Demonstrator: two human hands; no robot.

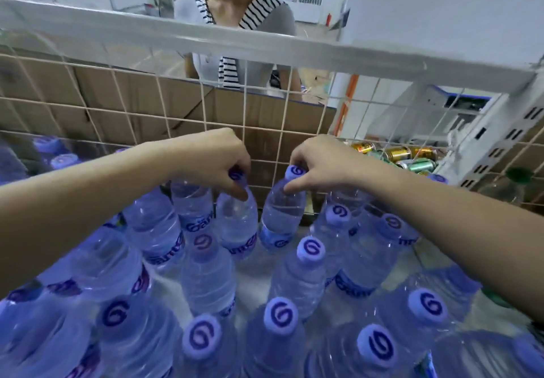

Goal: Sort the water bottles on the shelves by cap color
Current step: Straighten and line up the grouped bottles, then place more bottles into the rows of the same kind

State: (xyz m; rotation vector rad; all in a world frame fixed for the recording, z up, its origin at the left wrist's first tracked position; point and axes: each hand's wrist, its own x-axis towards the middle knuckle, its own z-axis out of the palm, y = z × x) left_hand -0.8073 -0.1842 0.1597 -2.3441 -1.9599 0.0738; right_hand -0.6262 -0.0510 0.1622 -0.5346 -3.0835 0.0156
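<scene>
Purple-capped bottles (238, 224) mid-frame: left hand (217, 159) curls its fingers round one neck, right hand (321, 162) pinches another's.
Full, so probably heavy; thin walls flex (maybe slick), stiff necks grip best.

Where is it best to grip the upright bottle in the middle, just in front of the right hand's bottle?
Likely the neck just under its purple cap, coming from straight above: the bottle stands upright and neighbouring bottles crowd its body.

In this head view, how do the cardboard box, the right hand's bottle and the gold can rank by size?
1. Cardboard box
2. The bottle that the right hand pinches
3. Gold can, smallest, though it sits farther back
</scene>
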